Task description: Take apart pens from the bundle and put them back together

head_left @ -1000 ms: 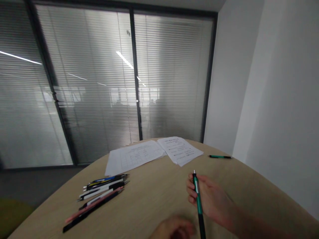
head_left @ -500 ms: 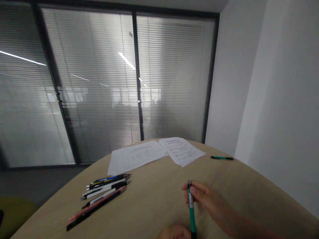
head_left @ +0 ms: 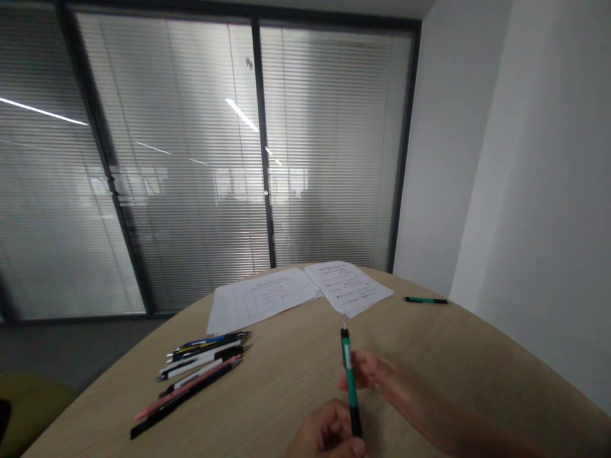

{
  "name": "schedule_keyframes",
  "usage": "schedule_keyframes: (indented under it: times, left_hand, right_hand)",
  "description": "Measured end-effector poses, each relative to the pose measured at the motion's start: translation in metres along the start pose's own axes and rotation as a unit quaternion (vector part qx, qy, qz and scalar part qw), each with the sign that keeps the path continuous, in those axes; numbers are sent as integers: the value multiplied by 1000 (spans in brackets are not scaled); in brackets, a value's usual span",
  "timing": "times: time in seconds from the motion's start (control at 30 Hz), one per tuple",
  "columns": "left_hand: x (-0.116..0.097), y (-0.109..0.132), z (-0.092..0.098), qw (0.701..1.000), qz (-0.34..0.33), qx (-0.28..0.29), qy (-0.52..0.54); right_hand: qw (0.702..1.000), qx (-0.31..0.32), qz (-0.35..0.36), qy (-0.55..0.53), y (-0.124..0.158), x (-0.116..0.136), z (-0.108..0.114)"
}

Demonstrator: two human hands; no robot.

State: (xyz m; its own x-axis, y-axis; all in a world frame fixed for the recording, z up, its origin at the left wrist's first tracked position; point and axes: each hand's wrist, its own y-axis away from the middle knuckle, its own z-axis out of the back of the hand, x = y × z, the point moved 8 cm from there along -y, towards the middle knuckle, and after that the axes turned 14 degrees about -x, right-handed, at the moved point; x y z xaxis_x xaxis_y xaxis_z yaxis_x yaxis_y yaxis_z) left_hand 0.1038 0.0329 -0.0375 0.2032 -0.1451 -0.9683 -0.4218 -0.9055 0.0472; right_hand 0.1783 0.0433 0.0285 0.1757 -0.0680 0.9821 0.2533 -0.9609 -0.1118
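Slatted office blinds [head_left: 334, 152] stand behind a pale wood-grain worktop [head_left: 443, 356] bearing two printed sheets [head_left: 260, 299], a bundle of pens [head_left: 200, 375] and a lone green pen [head_left: 426, 300]. A green-and-black pen [head_left: 350, 375] is held in the air above the worktop, tilted slightly, metal tip pointing away, its small white label unreadable. Fingers of the right hand [head_left: 370, 372] pinch its barrel, while the left hand [head_left: 327, 432] curls closed at its black lower end.
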Motion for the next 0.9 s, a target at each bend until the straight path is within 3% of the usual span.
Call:
schedule_keyframes:
  times: [0.13, 0.23, 0.37, 0.57, 0.67, 0.77, 0.9]
  left_hand:
    - [-3, -1, -2, 999, -33, 12, 24]
    - [-5, 0, 2, 998, -49, -8, -31]
    - [-26, -6, 21, 975, -102, -103, -167]
    - [-73, -27, 74, 918, -184, -247, -250]
    - [-90, -32, 87, 906, -221, -230, -279]
    - [-89, -34, 88, 914, -227, -192, -275]
    - [-75, -30, 75, 920, -236, -150, -274]
  right_hand:
    - [984, 71, 39, 159, 8, -18, -12]
    - [982, 53, 54, 174, 5, -25, -10]
    - [976, -6, 81, 202, -6, -16, 6]
    - [980, -85, 69, 166, -22, -14, 32]
    - [978, -111, 34, 172, -26, -31, 43]
    - [972, -101, -13, 211, -29, -47, 49]
    - [948, -40, 59, 309, -27, -38, 41]
